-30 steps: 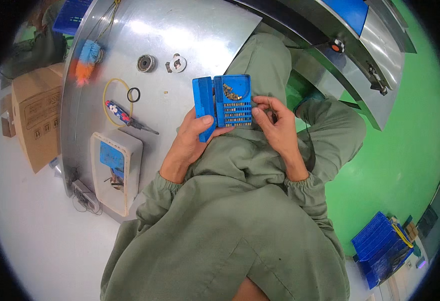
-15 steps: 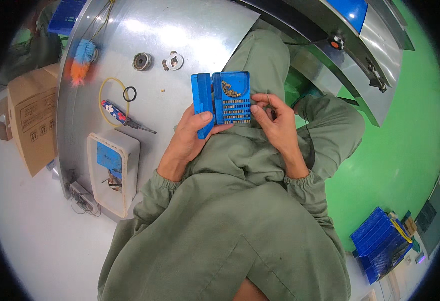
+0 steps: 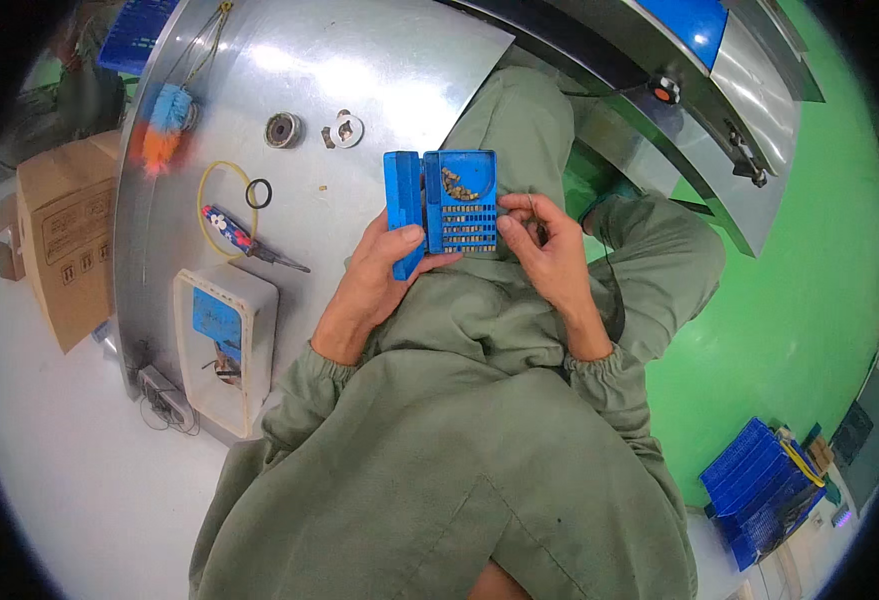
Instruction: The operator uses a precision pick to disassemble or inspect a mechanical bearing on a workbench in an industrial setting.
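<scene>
Between the two sets of fingers, over the lap, I have the open blue case (image 3: 435, 195). I judge it light, stiff plastic, easy to steady by its outer walls; tipping could spill the small pieces. The left hand (image 3: 371, 275) is clamped on it, thumb over the lid, fingers underneath. The right hand (image 3: 551, 255) has thumb and forefinger at the right edge; I cannot tell whether they pinch anything.

Just left of the right fingertips, small brass-coloured pieces (image 3: 469, 228) fill slotted rows; above these, loose pieces (image 3: 450, 183) lie in a rounded compartment.

Left of the left fingers, a white bin (image 3: 262, 345) holds a blue piece (image 3: 216, 318) and darker bits I cannot make out. Farther left stands a cardboard box (image 3: 69, 235), its contents hidden.
</scene>
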The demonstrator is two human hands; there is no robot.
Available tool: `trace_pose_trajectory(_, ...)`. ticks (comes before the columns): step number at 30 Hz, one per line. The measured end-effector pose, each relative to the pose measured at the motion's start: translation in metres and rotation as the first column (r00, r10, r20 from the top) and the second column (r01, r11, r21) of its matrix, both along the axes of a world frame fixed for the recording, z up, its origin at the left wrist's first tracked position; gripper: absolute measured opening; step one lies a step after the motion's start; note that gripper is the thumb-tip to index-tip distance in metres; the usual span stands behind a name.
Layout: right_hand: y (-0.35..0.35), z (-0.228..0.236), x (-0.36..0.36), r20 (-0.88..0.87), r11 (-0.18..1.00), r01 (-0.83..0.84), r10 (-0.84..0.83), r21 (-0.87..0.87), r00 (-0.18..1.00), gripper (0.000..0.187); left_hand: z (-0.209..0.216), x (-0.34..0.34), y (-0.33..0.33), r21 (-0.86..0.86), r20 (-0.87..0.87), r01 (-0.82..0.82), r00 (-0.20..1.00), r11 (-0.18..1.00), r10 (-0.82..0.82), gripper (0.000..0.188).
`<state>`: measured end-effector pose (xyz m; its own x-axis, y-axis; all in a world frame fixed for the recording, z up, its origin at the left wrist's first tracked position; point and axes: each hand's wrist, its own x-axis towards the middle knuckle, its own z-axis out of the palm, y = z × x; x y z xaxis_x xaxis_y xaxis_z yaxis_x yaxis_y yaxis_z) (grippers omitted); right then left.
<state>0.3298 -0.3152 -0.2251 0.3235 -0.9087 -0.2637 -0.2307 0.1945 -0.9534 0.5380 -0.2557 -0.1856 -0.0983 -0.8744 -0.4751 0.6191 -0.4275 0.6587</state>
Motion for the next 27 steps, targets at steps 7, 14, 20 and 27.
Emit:
trace_pose_trajectory(7, -0.001, -0.0003, 0.0009, 0.01, 1.0, -0.004, 0.004, 0.014, 1.0, 0.027, -0.0003, 0.0001, -0.0005, 0.0, -0.016, 0.007, 1.0, 1.0, -0.007, 0.066)
trace_pose_trajectory(14, -0.0014, 0.0014, -0.0002, 0.008, 0.999, -0.015, 0.015, 0.036, 1.0, 0.026, 0.0004, -0.0013, 0.0007, 0.007, -0.011, -0.007, 1.0, 1.0, 0.007, 0.066)
trace_pose_trajectory(20, -0.0007, -0.0043, -0.0016, 0.021, 0.999, -0.044, 0.043, 0.032, 0.999, 0.023, -0.0022, -0.0003, 0.0016, 0.007, -0.024, -0.011, 1.0, 1.0, 0.011, 0.066)
trace_pose_trajectory(27, -0.0017, 0.0002, 0.0004, 0.006, 1.0, -0.007, 0.007, 0.021, 1.0, 0.026, -0.0036, 0.0, 0.0007, -0.005, -0.029, -0.005, 1.0, 1.0, 0.005, 0.064)
